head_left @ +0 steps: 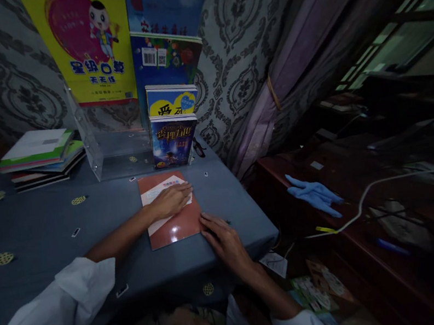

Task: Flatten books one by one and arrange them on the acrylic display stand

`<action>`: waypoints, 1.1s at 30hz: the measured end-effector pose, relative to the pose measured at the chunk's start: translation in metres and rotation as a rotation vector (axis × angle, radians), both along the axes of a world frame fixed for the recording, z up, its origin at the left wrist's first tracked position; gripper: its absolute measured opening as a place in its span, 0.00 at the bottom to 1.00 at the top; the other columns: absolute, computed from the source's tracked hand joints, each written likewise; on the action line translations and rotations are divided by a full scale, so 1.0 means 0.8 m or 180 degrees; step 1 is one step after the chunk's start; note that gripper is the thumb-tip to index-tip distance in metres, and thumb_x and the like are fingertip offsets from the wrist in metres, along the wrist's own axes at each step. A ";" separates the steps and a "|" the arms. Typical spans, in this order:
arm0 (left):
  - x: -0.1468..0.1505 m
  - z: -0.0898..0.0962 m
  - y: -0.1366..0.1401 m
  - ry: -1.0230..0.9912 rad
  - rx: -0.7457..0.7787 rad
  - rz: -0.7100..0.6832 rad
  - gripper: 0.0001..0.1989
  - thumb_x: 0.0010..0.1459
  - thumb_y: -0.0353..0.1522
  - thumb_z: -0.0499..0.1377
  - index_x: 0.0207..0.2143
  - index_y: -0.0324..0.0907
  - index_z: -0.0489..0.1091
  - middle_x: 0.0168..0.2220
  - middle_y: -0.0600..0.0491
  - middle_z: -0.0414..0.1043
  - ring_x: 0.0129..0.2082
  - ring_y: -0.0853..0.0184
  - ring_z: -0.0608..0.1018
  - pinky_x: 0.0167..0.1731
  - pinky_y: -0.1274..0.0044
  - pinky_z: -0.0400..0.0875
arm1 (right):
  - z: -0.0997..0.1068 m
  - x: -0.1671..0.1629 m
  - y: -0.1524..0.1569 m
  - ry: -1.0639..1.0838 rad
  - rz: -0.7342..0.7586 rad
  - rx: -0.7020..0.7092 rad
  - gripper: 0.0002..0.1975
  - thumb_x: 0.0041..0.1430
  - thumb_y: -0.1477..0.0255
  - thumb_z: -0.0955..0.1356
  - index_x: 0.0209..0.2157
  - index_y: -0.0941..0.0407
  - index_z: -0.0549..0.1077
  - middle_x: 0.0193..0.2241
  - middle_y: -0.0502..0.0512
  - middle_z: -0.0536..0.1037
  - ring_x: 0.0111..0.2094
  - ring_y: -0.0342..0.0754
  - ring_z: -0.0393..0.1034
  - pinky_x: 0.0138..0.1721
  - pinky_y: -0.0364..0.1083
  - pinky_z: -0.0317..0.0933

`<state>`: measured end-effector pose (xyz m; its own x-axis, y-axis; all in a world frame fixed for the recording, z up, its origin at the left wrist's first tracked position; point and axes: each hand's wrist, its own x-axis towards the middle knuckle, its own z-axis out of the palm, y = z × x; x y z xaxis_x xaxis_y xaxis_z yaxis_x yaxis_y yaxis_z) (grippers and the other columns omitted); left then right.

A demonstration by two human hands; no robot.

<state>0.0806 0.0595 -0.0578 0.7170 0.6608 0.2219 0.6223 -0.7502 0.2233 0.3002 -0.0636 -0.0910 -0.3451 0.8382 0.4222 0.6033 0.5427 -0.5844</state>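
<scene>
On the blue tablecloth lies a thin book (176, 232) with a glossy reddish-brown cover and a white printed area running slantwise across it. My left hand (171, 200) rests palm down on the cover, fingers stretched to the right over the white area and hiding part of it. At the book's lower right edge is my right hand (226, 241), its fingers slightly bent and apart, touching the edge or just beside it. Behind the book stands a clear acrylic rack (93, 155). A dark blue storybook (173, 141) stands at its front right, with several more books behind.
A yellow workbook (104, 87) stands at the rack's back left. Several books lie in a stack (44, 158) at the left. Beyond the table's right edge, blue gloves (316, 194) and a white cable (361, 205) lie on a dark red desk (363, 240). A purple curtain (273, 97) hangs behind.
</scene>
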 end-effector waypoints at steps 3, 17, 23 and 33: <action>0.002 0.006 -0.033 -0.0041 -0.0113 -0.0229 0.21 0.71 0.35 0.46 0.61 0.39 0.66 0.65 0.46 0.63 0.66 0.62 0.65 0.65 0.69 0.58 | -0.005 0.001 -0.001 -0.0012 -0.0141 -0.0013 0.24 0.68 0.69 0.64 0.64 0.53 0.66 0.60 0.63 0.72 0.61 0.56 0.67 0.61 0.60 0.64; 0.001 0.010 -0.099 -0.0435 -0.0182 -0.1199 0.20 0.70 0.29 0.49 0.61 0.41 0.66 0.62 0.44 0.67 0.65 0.63 0.66 0.67 0.66 0.56 | -0.004 0.006 0.003 0.0051 0.0006 0.0018 0.29 0.65 0.69 0.66 0.66 0.53 0.61 0.59 0.62 0.73 0.60 0.55 0.68 0.60 0.58 0.64; 0.000 0.006 -0.103 -0.0407 0.0056 -0.1258 0.18 0.69 0.27 0.50 0.58 0.38 0.69 0.60 0.43 0.70 0.64 0.61 0.68 0.65 0.67 0.60 | 0.014 0.006 -0.005 -0.0130 0.0250 0.0048 0.30 0.64 0.72 0.64 0.67 0.52 0.59 0.61 0.61 0.71 0.61 0.54 0.66 0.62 0.60 0.60; -0.007 0.000 -0.110 -0.0427 -0.0082 -0.1160 0.20 0.68 0.27 0.50 0.59 0.38 0.68 0.61 0.41 0.69 0.64 0.60 0.68 0.65 0.66 0.61 | 0.009 0.002 -0.011 -0.0451 0.0112 0.0201 0.28 0.65 0.74 0.61 0.66 0.54 0.61 0.62 0.62 0.70 0.63 0.55 0.64 0.63 0.62 0.59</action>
